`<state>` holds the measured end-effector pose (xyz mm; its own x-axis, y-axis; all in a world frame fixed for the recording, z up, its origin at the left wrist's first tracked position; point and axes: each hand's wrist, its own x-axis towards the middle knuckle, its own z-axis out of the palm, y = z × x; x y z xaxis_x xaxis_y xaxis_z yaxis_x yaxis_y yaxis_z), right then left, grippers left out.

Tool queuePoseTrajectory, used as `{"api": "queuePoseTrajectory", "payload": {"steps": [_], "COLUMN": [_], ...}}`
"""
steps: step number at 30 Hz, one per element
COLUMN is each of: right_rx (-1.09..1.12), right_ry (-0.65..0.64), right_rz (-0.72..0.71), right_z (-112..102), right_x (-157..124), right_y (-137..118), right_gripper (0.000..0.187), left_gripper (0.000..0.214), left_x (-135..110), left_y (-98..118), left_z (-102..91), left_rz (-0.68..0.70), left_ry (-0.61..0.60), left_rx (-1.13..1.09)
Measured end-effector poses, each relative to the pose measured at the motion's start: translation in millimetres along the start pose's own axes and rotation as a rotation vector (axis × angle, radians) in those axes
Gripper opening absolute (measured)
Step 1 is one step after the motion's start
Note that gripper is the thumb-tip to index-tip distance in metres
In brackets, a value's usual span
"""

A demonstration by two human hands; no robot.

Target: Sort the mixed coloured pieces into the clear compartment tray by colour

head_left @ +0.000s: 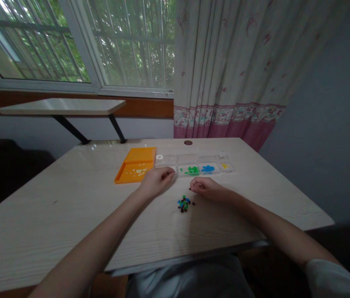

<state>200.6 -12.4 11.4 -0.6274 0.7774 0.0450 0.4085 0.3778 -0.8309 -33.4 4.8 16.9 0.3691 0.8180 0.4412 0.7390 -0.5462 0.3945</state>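
My left hand (156, 181) is over the front edge of a clear compartment box (204, 173), at its left end. Its fingers are pinched, with a small dark piece (170, 172) at the tips. My right hand (207, 187) is just in front of the box, fingers curled together, and a tiny dark brown piece (190, 189) shows at its fingertips. Below it lies a small pile of mixed green, blue and dark brown pieces (183, 204). Green pieces (192, 170), blue pieces (207, 169) and a few yellow pieces (225, 165) sit in separate compartments.
An open orange case (140, 155) with scattered pale pieces (138, 172) lies left of the clear box. A raised shelf (66, 106) on black legs stands at the back left of the table (69, 215). Behind are a window and a curtain (224, 74).
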Motion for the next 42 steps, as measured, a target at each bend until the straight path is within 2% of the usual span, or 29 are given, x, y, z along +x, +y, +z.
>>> {"api": "queuePoseTrajectory", "payload": {"steps": [4,8,14,25,28,30,34,36,38,42], "right_rx": [0.322,0.447,0.523,0.492,0.411,0.268,-0.164,-0.312,-0.378,-0.397], "right_ry": [0.019,0.029,-0.014,-0.031,0.022,0.01,-0.205,-0.261,-0.277,-0.292], "right_rz": [0.103,0.125,0.102,0.082,0.074,0.03,-0.048,-0.068,-0.083,-0.097], "right_z": [5,4,6,8,7,3,-8,-11,-12,-12], "right_x": [7,10,11,10,8,3,-7,-9,-9,-8], "right_y": [4,8,8,6,4,1,-7,-10,-11,-9], "right_gripper": [0.037,0.043,0.043,0.047,0.037,0.029,0.018,0.018,0.019,0.019], "left_gripper": [0.021,0.018,0.017,0.016,0.018,0.019,0.019,0.019,0.018,0.016], "left_x": [-5,-8,-8,-8,-7,-6,-2,-1,0,0], "left_y": [21,32,35,38,36,31,21,18,18,19], "left_z": [7.9,12.5,13.4,12.4,10.5,7.3,-2.0,-6.5,-9.8,-11.9], "left_rz": [0.128,0.171,0.168,0.213,0.176,0.13,0.05,0.028,0.024,0.05], "left_ry": [-0.035,-0.071,-0.071,-0.101,-0.069,0.001,0.208,0.299,0.367,0.422], "left_rx": [-0.166,-0.188,-0.168,-0.157,-0.159,-0.164,-0.192,-0.211,-0.218,-0.2]}}
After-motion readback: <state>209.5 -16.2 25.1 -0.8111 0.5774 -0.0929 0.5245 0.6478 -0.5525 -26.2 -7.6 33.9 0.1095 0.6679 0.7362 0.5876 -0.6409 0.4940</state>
